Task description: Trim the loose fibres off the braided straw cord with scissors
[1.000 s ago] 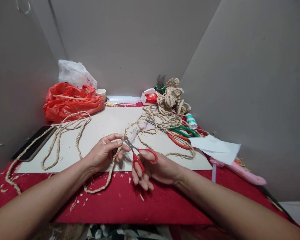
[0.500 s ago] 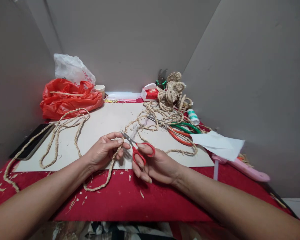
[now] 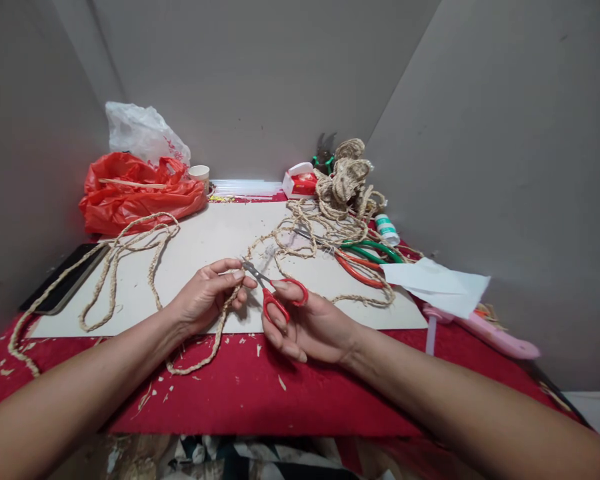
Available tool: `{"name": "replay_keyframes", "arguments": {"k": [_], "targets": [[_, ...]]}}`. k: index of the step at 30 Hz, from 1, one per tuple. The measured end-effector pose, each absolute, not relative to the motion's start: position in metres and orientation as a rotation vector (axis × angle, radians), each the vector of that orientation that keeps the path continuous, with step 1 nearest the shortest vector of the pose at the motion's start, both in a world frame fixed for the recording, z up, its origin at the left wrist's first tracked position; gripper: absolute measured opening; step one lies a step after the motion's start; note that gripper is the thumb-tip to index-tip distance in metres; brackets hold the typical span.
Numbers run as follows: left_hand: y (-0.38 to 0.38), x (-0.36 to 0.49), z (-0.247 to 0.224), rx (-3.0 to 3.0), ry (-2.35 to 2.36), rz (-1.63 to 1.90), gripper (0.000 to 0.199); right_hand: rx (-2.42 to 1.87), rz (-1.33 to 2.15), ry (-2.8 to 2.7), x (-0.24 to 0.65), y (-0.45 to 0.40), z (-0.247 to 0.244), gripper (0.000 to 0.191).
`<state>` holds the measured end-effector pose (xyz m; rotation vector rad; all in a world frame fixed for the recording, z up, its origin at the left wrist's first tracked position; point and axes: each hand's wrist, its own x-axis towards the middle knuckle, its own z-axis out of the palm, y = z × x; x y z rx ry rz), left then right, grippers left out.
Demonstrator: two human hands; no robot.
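The left hand pinches the braided rope, which lies in loops partly on the left of the board. Beside its fingertips, the right hand holds the red scissors. Trimming seems in progress; any cut calls for careful fingers.

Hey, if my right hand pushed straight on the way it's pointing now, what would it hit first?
Probably your left hand: your right hand aims the scissors toward its fingertips and the braided cord they pinch. Depth there is hard to judge.
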<state>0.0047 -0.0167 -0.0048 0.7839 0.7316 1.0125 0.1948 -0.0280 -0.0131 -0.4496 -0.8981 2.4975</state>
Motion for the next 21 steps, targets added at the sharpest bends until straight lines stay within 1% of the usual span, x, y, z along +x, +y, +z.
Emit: {"name": "replay_keyframes", "arguments": {"k": [6,14,21], "targets": [[-0.0174,0.0035,-0.0043,0.759,0.729,1.001,0.021,-0.464,2.488,-0.855,0.1931,-0.0262,-0.0129,0.039],[-0.0173,0.0009,-0.0063,0.694,0.725,0.991,0.024,-0.464,2.507,-0.809,0.1936,-0.0279,-0.0151,0.04],[-0.0128,-0.0031,-0.008,0.708,0.723,0.97,0.014,-0.497,2.426,-0.828,0.1968,-0.0278,-0.0137,0.041]]}}
